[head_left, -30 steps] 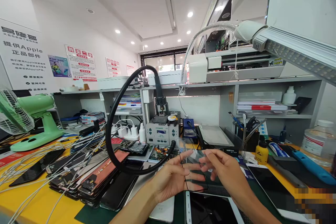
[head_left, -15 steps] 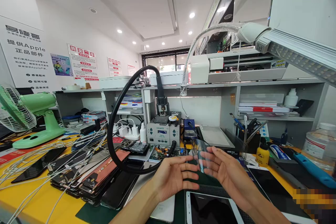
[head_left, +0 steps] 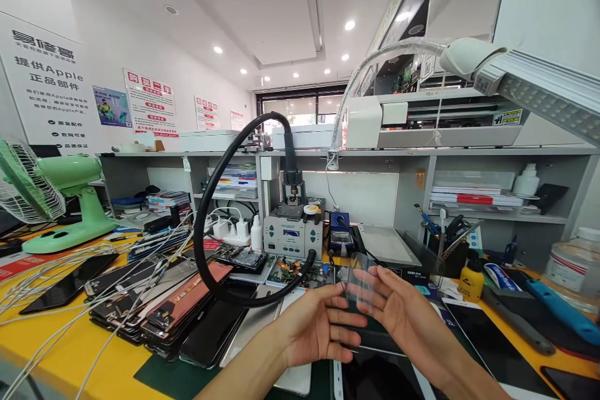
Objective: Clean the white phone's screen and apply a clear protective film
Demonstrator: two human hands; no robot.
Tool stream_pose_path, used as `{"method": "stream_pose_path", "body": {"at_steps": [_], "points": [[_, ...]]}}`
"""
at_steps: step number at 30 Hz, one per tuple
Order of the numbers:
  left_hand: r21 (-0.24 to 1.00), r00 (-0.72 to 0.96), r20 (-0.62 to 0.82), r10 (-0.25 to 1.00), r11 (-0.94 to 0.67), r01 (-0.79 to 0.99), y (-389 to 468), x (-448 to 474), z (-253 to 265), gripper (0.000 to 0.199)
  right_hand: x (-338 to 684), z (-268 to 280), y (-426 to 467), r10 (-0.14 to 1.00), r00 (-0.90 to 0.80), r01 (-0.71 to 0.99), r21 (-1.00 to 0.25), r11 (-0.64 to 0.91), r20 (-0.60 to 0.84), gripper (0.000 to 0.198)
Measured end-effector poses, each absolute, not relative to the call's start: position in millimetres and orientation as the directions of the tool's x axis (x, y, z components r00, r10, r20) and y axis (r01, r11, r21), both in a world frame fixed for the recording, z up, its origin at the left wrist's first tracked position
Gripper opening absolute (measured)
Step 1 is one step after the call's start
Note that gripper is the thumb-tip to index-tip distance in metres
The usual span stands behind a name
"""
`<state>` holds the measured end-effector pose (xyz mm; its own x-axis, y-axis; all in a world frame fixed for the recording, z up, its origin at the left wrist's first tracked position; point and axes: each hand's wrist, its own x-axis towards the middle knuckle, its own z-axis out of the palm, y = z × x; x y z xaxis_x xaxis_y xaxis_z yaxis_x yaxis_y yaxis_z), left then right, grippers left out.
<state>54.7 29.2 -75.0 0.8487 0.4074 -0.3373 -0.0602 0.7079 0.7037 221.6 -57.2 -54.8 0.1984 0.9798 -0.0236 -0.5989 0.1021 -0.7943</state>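
A small, clear, see-through sheet [head_left: 357, 276] stands tilted between my two hands. My right hand [head_left: 405, 315] grips its right side, the thumb on the near face and the fingers showing through behind it. My left hand [head_left: 312, 328] has its fingers stretched out and apart, palm turned inward. Its upper fingertips are at the sheet's lower left edge; whether they touch it I cannot tell. Below both hands lies a white-framed device with a dark screen [head_left: 377, 378], on a green mat [head_left: 173, 381], partly covered by my right wrist.
Stacks of phone parts [head_left: 180, 306] and white cables [head_left: 56, 281] spread over the left side. A thick black hose [head_left: 199, 225] loops from a grey soldering station [head_left: 293, 234]. To the right are a yellow bottle [head_left: 471, 280], a tool holder [head_left: 447, 244] and another dark-screened device [head_left: 492, 337].
The clear sheet has turned more upright and faces me more. My left hand has shifted slightly right, while the camera view has moved a little.
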Motion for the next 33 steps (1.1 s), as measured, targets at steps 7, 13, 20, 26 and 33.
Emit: {"method": "stream_pose_path", "body": {"at_steps": [7, 13, 20, 26, 33], "points": [[0.728, 0.875, -0.343, 0.341, 0.685, 0.018, 31, 52, -71, 0.067, 218, -51, -61, 0.987, 0.158, -0.618, -0.777, 0.123, 0.03, 0.016], [0.714, 0.857, -0.297, 0.421, 0.694, -0.093, 27, 50, -67, 0.061, 218, -52, -59, 0.989, 0.104, -0.606, -0.782, 0.147, 0.105, 0.017], [0.657, 0.775, -0.234, 0.588, 0.682, -0.32, 32, 48, -65, 0.019, 219, -52, -61, 0.979, 0.151, -0.368, -0.912, 0.182, 0.134, 0.023], [0.682, 0.708, -0.179, 0.683, 0.605, -0.411, 35, 43, -61, 0.014, 220, -56, -59, 0.936, 0.3, 0.168, -0.976, 0.14, 0.186, 0.035], [0.746, 0.677, -0.127, 0.725, 0.52, -0.416, 31, 47, -60, 0.011, 223, -74, -57, 0.658, 0.198, 0.846, -0.466, 0.26, 0.726, 0.051]]}}
